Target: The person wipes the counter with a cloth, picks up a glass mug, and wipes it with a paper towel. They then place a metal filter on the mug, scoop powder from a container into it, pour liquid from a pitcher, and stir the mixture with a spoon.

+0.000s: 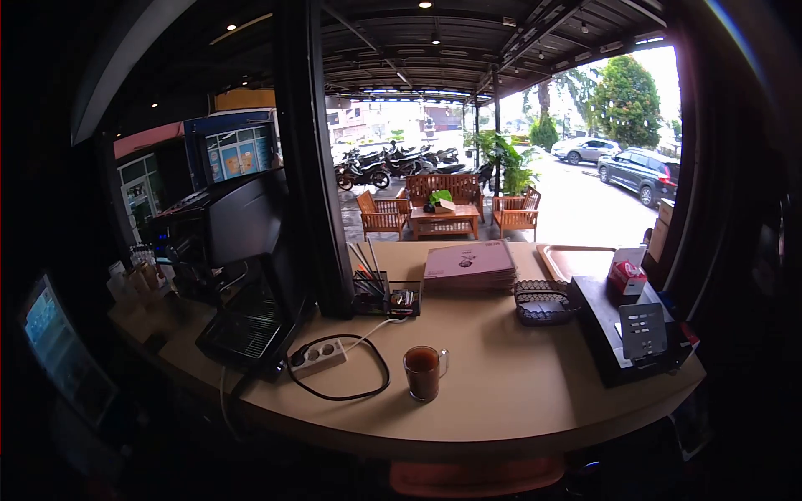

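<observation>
Neither my left hand nor my right hand shows in the head view. Near the front edge of the counter stands a clear glass mug filled with a brown drink, its handle to the right. Left of it lies a white power strip with a black plug in one end and a black cable looped around it. Behind these, a black mesh organizer holds sticks or straws and small items. A stack of pink menus lies at the back of the counter.
A dark woven basket sits right of the menus, beside a black box bearing a red-and-white tissue pack and a grey stand. A brown tray lies behind. A black machine and a pillar stand left.
</observation>
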Demonstrator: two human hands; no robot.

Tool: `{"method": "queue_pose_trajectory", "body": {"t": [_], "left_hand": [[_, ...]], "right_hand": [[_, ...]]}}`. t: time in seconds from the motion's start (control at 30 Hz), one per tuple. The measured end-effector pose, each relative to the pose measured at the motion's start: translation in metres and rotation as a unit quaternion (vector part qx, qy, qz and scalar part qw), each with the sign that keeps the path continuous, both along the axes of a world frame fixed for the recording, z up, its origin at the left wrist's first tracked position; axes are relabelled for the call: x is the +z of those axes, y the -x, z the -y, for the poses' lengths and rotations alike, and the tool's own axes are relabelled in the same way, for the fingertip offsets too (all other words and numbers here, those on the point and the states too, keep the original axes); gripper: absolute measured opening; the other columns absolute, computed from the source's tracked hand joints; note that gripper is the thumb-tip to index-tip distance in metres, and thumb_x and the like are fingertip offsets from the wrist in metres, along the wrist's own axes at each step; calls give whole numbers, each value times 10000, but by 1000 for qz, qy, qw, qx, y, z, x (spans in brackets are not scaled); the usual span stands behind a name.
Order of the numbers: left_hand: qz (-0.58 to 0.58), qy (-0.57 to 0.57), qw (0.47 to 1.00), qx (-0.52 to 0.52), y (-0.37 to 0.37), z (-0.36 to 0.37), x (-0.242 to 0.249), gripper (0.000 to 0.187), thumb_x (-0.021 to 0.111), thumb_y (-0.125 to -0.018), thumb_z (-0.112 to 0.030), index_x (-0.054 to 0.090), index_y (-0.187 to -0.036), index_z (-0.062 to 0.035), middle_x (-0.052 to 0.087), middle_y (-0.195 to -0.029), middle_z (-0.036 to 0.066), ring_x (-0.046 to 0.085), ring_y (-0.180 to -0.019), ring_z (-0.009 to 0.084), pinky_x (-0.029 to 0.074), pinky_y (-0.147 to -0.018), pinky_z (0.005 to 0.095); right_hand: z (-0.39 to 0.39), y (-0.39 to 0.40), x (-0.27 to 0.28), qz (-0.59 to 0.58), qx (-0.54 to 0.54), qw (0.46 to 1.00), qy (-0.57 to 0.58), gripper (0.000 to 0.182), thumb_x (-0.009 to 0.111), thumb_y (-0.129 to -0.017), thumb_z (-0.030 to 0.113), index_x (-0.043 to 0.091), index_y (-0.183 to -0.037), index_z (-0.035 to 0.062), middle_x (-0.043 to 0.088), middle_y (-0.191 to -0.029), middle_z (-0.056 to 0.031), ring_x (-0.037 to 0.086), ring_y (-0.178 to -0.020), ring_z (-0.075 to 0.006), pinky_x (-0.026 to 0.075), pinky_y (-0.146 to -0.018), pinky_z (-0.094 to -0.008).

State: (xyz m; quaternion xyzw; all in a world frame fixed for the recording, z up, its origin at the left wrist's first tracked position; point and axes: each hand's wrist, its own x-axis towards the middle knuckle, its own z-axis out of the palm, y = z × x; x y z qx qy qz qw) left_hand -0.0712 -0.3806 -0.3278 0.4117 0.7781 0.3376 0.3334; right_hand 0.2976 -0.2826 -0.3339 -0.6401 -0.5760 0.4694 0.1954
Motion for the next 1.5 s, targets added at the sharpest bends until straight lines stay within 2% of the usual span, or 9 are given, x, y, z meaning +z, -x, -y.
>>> {"method": "queue_pose_trajectory", "body": {"t": [0.4, 0.83, 0.97, 1.0, 1.07, 1.27, 1.4, 1.47, 1.5], "left_hand": [[46, 39, 980, 191, 69, 118, -19, 282, 739, -772, -177, 630, -1014, -80, 645, -733, 74, 612, -652, 157, 509, -619, 316], [179, 123, 851, 478, 98, 385, -121, 245, 735, -775, -192, 631, -960, -71, 645, -739, 80, 620, -663, 172, 504, -611, 311], [-67, 34, 908, 411, 58, 425, -156, 235, 734, -776, -197, 631, -944, -69, 645, -741, 82, 622, -666, 176, 503, -608, 310], [-59, 39, 893, 445, 47, 425, -158, 235, 734, -776, -197, 631, -944, -69, 645, -741, 82, 622, -666, 176, 503, -608, 310], [312, 58, 674, 667, 44, 416, -145, 353, 627, -837, -397, 693, -852, -50, 673, -764, 76, 622, -699, 169, 510, -680, 374], [394, 23, 505, 768, 26, 384, -170, 330, 658, -821, -382, 713, -919, -71, 675, -777, 49, 624, -741, 170, 516, -693, 353], [305, 98, 560, 764, 42, 351, -166, 268, 665, -830, -305, 712, -918, -56, 677, -809, 45, 624, -741, 173, 517, -684, 324], [297, -2, 585, 755, 59, 337, -148, 237, 633, -857, -284, 717, -901, -67, 677, -801, 43, 621, -732, 158, 514, -680, 313], [357, -27, 482, 800, 72, 328, -139, 270, 603, -873, -309, 712, -927, -68, 672, -786, 39, 613, -722, 136, 508, -679, 293]], "right_hand": [[-68, 157, 9, 11, 328, 944, -22, 321, 587, -921, 289, 673, -780, 13, 633, -664, -100, 610, -676, -139, 492, -631, -338], [30, 453, -15, 42, 662, 748, -14, 325, 569, -927, 282, 667, -766, 17, 623, -649, -79, 605, -659, -145, 489, -628, -342], [66, 531, -24, 71, 756, 650, -11, 326, 563, -929, 279, 665, -762, 18, 620, -644, -73, 604, -653, -146, 488, -627, -344], [74, 550, -28, 79, 777, 625, -10, 327, 562, -930, 279, 665, -761, 19, 619, -643, -71, 603, -652, -147, 488, -627, -344], [91, 590, -39, 98, 814, 573, -10, 328, 559, -931, 278, 664, -759, 19, 617, -641, -68, 603, -649, -148, 487, -627, -345], [115, 718, -86, 162, 895, 415, -34, 330, 551, -934, 274, 661, -752, 21, 613, -634, -58, 601, -641, -151, 486, -625, -347], [113, 801, -102, 198, 932, 296, -69, 333, 545, -935, 272, 659, -748, 22, 610, -629, -52, 599, -636, -152, 485, -625, -349], [108, 840, -114, 196, 953, 211, -98, 334, 542, -936, 271, 658, -746, 23, 608, -627, -49, 598, -633, -153, 484, -624, -349], [107, 859, -120, 186, 962, 161, -115, 334, 541, -937, 270, 657, -744, 23, 607, -626, -47, 598, -631, -154, 484, -624, -350]]}}
